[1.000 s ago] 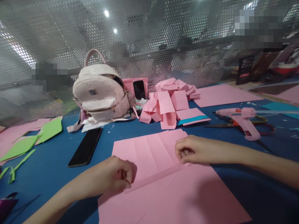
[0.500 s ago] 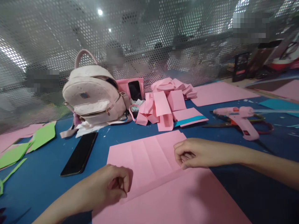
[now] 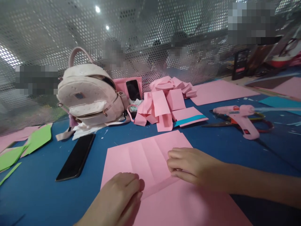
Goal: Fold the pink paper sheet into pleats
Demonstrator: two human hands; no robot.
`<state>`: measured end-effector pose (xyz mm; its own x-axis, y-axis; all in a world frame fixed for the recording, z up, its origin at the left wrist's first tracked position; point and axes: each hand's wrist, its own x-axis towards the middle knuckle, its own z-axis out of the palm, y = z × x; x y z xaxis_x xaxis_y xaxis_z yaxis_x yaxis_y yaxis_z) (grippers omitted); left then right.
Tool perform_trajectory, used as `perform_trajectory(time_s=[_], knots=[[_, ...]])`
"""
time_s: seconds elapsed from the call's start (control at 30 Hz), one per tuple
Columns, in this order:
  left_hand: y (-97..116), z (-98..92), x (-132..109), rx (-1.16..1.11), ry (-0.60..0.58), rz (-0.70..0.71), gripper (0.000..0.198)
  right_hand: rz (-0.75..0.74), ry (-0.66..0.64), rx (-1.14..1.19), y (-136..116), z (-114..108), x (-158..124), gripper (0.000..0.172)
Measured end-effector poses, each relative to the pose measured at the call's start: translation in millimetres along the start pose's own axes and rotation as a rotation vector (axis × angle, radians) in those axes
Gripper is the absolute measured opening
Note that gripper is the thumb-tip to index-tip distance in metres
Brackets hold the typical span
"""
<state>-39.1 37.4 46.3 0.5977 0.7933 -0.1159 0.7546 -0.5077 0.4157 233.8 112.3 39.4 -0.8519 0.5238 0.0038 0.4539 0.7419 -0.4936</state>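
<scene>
A pink paper sheet (image 3: pixel 143 160) with several parallel creases lies before me, partly over a larger plain pink sheet (image 3: pixel 164 210). At the creased sheet's near edge, my left hand (image 3: pixel 122 194) has its fingers closed, thumb below them, pinching the paper's left part. Farther right along that edge, my right hand (image 3: pixel 188 164) is closed on the paper too, fingers bent and thumb underneath. Both fingertips are partly hidden by the hands themselves.
Beyond the sheets is a pile of folded pink paper pieces (image 3: pixel 162 106). A pale pink backpack (image 3: pixel 89 97) and a black phone (image 3: pixel 76 158) are at left. At right, a pink glue gun (image 3: pixel 244 117) lies over scissors (image 3: pixel 218 125). Green paper (image 3: pixel 39 139) lies far left.
My left hand has shifted right and turned palm down along the near edge. My right hand has come lower and nearer, its fingers now closer together on the paper. The view has moved slightly.
</scene>
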Motion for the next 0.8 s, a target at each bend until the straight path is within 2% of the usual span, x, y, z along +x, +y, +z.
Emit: perform_trajectory(time_s=[0.1,0.2,0.3,0.37,0.5,0.8], knots=[[-7,10.5,-1,0.127,0.069,0.085,0.022,-0.068,0.048,-0.122,5,10,-1,0.030],[-11,22.6,0,0.343,0.290,0.146,0.028,-0.100,0.092,-0.201,7,15,-3,0.025],[-8,31.0,0,0.457,0.403,0.237,0.039,-0.058,0.063,-0.177,6,11,-2,0.017],[-5,34.2,1,0.468,0.439,0.305,0.042,-0.007,0.013,-0.135,5,5,-1,0.017],[-7,38.8,4,0.460,0.472,0.324,0.039,0.065,-0.049,-0.086,4,-6,1,0.025],[-13,42.0,8,0.454,0.510,0.326,0.037,0.035,-0.046,-0.141,8,-3,4,0.023]])
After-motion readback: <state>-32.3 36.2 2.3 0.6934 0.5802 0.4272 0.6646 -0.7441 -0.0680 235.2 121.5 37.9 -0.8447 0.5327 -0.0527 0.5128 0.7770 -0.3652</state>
